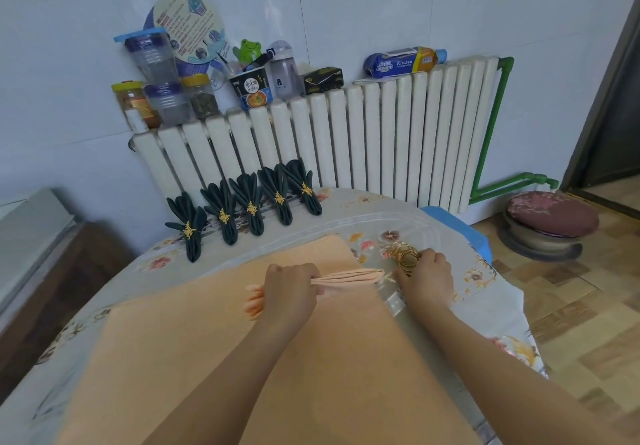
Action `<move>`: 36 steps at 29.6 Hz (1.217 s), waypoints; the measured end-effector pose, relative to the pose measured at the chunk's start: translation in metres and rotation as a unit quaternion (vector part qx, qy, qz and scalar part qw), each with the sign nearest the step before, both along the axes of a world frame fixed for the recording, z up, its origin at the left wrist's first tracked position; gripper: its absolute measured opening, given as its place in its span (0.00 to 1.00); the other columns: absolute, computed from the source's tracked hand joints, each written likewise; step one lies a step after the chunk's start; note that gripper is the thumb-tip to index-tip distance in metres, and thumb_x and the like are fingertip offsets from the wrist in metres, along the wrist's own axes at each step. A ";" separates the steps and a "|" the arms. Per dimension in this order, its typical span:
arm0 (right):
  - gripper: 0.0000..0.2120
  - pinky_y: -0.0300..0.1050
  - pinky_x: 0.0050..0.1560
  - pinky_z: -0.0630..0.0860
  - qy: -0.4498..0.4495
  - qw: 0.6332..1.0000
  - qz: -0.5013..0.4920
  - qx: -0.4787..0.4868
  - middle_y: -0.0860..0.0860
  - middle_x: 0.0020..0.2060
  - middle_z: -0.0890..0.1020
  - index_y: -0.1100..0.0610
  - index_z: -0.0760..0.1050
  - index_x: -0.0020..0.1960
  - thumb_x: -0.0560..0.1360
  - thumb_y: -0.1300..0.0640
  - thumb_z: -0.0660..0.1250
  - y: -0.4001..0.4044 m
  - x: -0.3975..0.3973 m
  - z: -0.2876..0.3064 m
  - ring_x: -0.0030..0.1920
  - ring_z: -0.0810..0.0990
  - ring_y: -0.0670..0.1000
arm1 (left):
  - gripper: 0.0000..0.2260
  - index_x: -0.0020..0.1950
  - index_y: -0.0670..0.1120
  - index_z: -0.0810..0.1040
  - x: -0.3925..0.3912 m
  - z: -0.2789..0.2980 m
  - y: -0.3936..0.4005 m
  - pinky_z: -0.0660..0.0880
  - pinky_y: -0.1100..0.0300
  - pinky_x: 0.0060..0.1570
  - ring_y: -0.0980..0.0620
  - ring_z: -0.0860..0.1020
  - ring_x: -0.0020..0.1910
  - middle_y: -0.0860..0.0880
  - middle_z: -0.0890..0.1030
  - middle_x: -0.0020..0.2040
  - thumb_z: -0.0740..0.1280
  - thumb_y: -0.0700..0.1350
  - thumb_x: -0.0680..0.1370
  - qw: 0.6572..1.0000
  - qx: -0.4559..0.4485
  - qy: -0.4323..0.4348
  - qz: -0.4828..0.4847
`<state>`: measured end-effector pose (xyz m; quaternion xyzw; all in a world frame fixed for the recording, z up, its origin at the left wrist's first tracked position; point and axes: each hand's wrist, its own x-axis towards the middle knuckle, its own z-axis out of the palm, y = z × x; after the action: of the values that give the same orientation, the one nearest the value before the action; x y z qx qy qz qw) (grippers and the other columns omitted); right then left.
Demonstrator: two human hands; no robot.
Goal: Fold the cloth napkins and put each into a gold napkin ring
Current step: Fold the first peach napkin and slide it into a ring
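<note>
My left hand [289, 288] grips a pleated peach napkin [349, 277] around its middle, with the folds pointing right and a fanned end sticking out left. My right hand [427, 273] rests on a pile of gold napkin rings [403, 254] at the table's right side, fingers curled over them. A stack of flat peach napkins [214, 340] lies under both arms. Several dark green napkins [251, 204], each in a gold ring, lie in a row at the table's far edge.
The round table [491, 292] has a floral cloth under clear plastic. A white radiator [381, 133] stands behind it, with jars, a bottle and boxes on top. A cushioned stool [550, 223] stands on the floor to the right. A wooden cabinet [41, 271] is at left.
</note>
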<state>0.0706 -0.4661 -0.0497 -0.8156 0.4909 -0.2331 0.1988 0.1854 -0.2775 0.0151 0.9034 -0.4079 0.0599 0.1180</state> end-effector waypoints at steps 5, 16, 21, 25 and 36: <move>0.25 0.48 0.55 0.69 -0.011 1.000 0.007 0.006 0.58 0.56 0.73 0.62 0.68 0.60 0.73 0.47 0.68 -0.001 -0.001 -0.003 0.57 0.71 0.57 | 0.07 0.54 0.54 0.79 0.001 0.000 -0.001 0.59 0.60 0.53 0.51 0.76 0.47 0.52 0.83 0.46 0.64 0.50 0.79 1.000 -0.011 0.008 0.002; 0.18 0.39 0.47 0.70 -0.223 0.959 0.131 0.114 0.50 0.48 0.75 0.55 0.73 0.58 0.71 0.53 0.72 0.062 -0.064 0.028 0.47 0.74 0.48 | 0.03 0.46 0.57 0.79 -0.024 0.019 0.055 0.61 0.59 0.54 0.50 0.76 0.51 0.54 0.83 0.46 0.69 0.49 0.75 0.996 -0.014 0.077 0.034; 0.14 0.30 0.40 0.69 -0.233 0.924 0.242 0.181 0.42 0.47 0.78 0.49 0.74 0.52 0.69 0.55 0.74 0.110 -0.097 0.041 0.49 0.76 0.43 | 0.06 0.42 0.60 0.75 -0.045 0.022 0.098 0.65 0.58 0.57 0.49 0.75 0.56 0.56 0.82 0.46 0.71 0.51 0.73 0.995 -0.001 0.099 0.033; 0.14 0.28 0.41 0.67 -0.191 0.911 0.323 0.170 0.43 0.46 0.79 0.51 0.77 0.51 0.67 0.59 0.75 0.139 -0.110 0.044 0.49 0.75 0.44 | 0.04 0.46 0.59 0.80 -0.063 0.020 0.124 0.64 0.58 0.59 0.47 0.73 0.57 0.56 0.83 0.48 0.72 0.51 0.72 0.995 0.000 0.093 0.016; 0.22 0.37 0.39 0.64 -0.020 0.922 0.388 -0.005 0.39 0.37 0.68 0.46 0.75 0.56 0.63 0.48 0.76 0.206 -0.117 0.064 0.44 0.69 0.44 | 0.08 0.51 0.55 0.81 -0.106 0.028 0.154 0.56 0.57 0.65 0.43 0.61 0.66 0.55 0.82 0.52 0.71 0.49 0.73 0.993 0.007 0.120 -0.012</move>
<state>-0.0459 -0.2602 0.0144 -0.9383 0.1312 -0.1564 0.2793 0.0797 -0.1236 0.0428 0.8998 -0.4023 -0.0533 0.1604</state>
